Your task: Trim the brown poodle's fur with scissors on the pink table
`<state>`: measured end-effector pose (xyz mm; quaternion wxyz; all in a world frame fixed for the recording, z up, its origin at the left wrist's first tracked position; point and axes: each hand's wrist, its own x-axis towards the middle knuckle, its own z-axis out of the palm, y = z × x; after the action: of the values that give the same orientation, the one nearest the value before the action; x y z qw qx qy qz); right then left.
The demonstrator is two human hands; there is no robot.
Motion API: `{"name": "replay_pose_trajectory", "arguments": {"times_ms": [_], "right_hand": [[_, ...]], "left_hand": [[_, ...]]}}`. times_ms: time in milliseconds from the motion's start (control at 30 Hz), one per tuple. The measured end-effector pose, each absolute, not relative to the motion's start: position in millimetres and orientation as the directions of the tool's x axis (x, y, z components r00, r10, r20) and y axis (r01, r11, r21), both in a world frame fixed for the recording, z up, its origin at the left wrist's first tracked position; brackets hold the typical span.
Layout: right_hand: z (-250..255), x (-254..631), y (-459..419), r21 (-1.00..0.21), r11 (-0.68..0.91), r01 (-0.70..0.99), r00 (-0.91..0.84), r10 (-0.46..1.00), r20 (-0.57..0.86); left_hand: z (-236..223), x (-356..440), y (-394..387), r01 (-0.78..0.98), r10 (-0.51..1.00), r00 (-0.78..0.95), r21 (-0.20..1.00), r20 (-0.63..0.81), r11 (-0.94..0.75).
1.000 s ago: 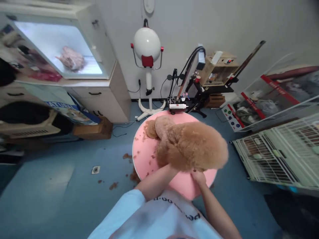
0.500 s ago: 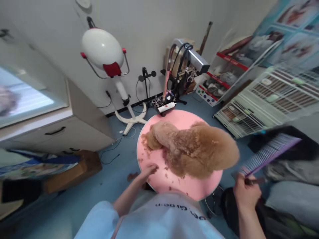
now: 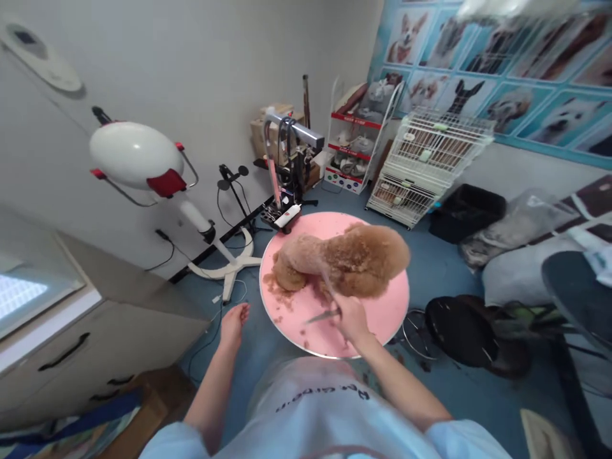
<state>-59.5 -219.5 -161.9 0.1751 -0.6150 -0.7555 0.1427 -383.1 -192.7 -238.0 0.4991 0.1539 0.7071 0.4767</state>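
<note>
Your right hand (image 3: 352,319) is holding a pair of thin scissors (image 3: 321,316) — the two blades are standing wide apart. One blade is pointing up at the dog and the other is pointing left over the pink table (image 3: 387,312). They are blurring, so I cannot tell if a tip is touching fur.

The curly brown dog (image 3: 363,258) is resting on the table, just past your right fingers. Its long side is running across in front of you, left to right, with the right end tipping a bit farther away. The short, pale fur is sitting to the left of your right fingertips; the big, fluffy, round end is pointing right.

Your left hand (image 3: 233,325) is hanging beside the table's left edge, its fingers curling in; I cannot tell how tightly. Loose hair bits (image 3: 282,296) are lying between your two hands, farther out.
</note>
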Motion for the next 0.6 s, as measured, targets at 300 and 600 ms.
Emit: {"name": "replay_pose_trajectory", "arguments": {"times_ms": [300,600], "right_hand": [[-245,-102,-286,-0.869,-0.136,0.476,0.336,0.941,0.037],[-171,-245,-143,-0.535,0.104,-0.839,0.408,0.770,-0.491]], "left_hand": [[-194,-345,-35,0.257,0.995,0.064,0.964,-0.080,0.061],[-180,-220,145,0.378,0.650,0.755,0.862,-0.078,-0.336]]}}
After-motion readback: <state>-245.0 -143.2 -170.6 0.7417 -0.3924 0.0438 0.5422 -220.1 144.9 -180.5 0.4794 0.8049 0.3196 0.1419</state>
